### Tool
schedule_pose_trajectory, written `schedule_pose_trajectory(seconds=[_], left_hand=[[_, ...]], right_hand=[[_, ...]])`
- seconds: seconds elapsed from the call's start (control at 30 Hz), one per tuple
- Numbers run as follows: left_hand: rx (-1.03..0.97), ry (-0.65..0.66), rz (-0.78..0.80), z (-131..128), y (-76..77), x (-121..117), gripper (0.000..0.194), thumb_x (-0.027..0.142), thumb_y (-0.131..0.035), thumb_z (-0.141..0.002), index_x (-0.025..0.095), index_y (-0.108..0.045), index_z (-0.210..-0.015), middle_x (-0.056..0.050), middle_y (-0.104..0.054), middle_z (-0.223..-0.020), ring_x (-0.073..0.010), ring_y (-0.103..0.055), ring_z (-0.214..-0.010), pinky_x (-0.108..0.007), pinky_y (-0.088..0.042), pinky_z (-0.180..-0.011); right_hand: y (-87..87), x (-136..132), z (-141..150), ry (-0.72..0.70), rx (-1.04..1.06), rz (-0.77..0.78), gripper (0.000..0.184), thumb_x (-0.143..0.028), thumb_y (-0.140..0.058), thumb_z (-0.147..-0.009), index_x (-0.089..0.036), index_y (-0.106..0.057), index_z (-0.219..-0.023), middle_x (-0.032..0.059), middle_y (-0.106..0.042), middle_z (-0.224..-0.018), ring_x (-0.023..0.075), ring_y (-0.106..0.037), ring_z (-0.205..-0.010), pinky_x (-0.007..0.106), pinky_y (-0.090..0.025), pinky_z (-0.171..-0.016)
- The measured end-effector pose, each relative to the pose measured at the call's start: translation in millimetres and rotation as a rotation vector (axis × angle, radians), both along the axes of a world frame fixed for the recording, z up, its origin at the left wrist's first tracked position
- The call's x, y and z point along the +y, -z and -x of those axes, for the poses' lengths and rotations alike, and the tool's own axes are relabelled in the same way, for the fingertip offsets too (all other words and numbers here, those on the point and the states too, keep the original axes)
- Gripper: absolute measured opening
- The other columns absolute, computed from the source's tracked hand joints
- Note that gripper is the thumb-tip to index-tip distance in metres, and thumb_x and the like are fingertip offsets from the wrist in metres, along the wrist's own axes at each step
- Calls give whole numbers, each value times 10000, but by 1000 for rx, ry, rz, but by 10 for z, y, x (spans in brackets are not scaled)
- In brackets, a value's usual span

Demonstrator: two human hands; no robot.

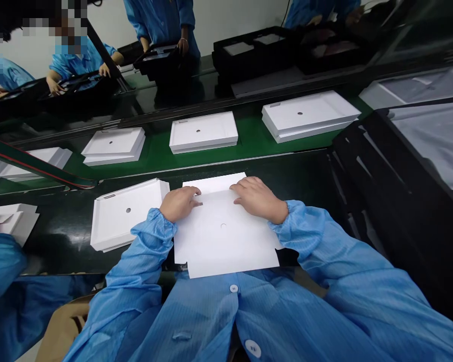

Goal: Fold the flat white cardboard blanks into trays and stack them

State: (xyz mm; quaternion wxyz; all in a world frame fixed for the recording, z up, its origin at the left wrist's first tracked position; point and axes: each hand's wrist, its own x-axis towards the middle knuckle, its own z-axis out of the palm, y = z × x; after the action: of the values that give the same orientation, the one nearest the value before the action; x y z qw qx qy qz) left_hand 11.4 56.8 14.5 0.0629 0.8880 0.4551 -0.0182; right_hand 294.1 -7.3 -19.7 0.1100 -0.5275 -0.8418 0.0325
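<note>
A flat white cardboard box blank (226,236) lies in front of me, its near edge reaching past the table edge. A faint round cut shows in its middle, and a far flap (215,185) runs across the back. My left hand (179,202) is closed on the blank's far left part, fingers and thumb bent over it. On the far right part, my right hand (257,197) grips the blank with bent fingers, its thumb on the surface. Left of my left hand sits a folded white cardboard tray (130,213) with a round hole.
Stacked white trays (204,131) stand along a green conveyor belt (156,151) beyond the dark table (66,236). A black bin (392,201) holding wrapped sheets is at my right. A co-worker's sleeve (2,266) is at my left. Several people in blue work across the line.
</note>
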Motion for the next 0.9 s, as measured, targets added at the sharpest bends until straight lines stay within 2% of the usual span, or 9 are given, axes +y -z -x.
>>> schedule_pose_trajectory(seconds=[0.17, 0.27, 0.4, 0.47, 0.6, 0.73, 0.8, 0.9], left_hand=[[-18, 57, -27, 18, 88, -299, 287, 322, -561, -976, 284, -725, -1208, -73, -695, -1051, -244, -687, -955, -373, -525, -847], [-33, 76, -66, -11, 152, -558, 329, 381, -500, -1005, 273, -730, -1213, -92, -679, -1045, -251, -664, -940, -410, -523, -845], [-40, 105, -96, -12, 264, -879, 339, 357, -476, -1017, 259, -722, -1228, -115, -686, -1109, -270, -647, -989, -449, -521, -859], [-66, 93, -92, 12, 317, -978, 328, 334, -465, -1020, 255, -743, -1176, -122, -689, -1157, -273, -647, -1024, -467, -524, -887], [-118, 105, -25, 65, 346, -1028, 287, 313, -496, -1004, 271, -761, -1106, -109, -675, -1266, -280, -629, -1131, -493, -519, -967], [-74, 178, 29, 18, 285, -959, 264, 390, -565, -975, 241, -752, -1090, -116, -658, -1296, -310, -610, -1163, -503, -513, -976], [-69, 216, 38, -67, 275, -919, 278, 416, -576, -970, 218, -748, -1060, -129, -645, -1299, -312, -608, -1154, -490, -505, -983], [-69, 242, 38, -220, 313, -881, 381, 449, -559, -978, 203, -691, -1236, -144, -634, -1278, -302, -606, -1120, -464, -495, -976]], right_hand=[[105, -143, 28, -12, -6, -38, 197, -202, -549, -963, -149, -698, -1081, 137, -687, -1040, 286, -576, -1017, 391, -383, -899], [157, -278, -21, -33, -11, -39, 221, -220, -509, -989, -166, -722, -1003, 125, -708, -1005, 279, -596, -981, 391, -402, -871], [213, -548, -75, -48, 13, -34, 337, -190, -411, -1026, -182, -740, -1098, 101, -750, -1102, 257, -648, -1011, 392, -449, -895], [233, -695, -78, -44, 51, -11, 345, -241, -417, -1040, -191, -736, -1163, 91, -746, -1194, 253, -662, -1095, 397, -471, -957], [249, -912, -76, -51, 79, 62, 376, -429, -504, -1018, -184, -746, -1168, 118, -714, -1292, 283, -635, -1244, 430, -494, -1030], [200, -933, -74, -89, 21, 108, 484, -526, -538, -986, -141, -724, -1212, 176, -682, -1331, 328, -608, -1286, 452, -504, -1023], [133, -887, -48, -106, -35, 137, 577, -565, -535, -977, -116, -660, -1317, 203, -680, -1321, 348, -611, -1270, 458, -511, -985], [-5, -812, 50, -122, -146, 192, 720, -589, -504, -982, -70, -496, -1481, 234, -701, -1251, 360, -651, -1156, 449, -517, -874]])
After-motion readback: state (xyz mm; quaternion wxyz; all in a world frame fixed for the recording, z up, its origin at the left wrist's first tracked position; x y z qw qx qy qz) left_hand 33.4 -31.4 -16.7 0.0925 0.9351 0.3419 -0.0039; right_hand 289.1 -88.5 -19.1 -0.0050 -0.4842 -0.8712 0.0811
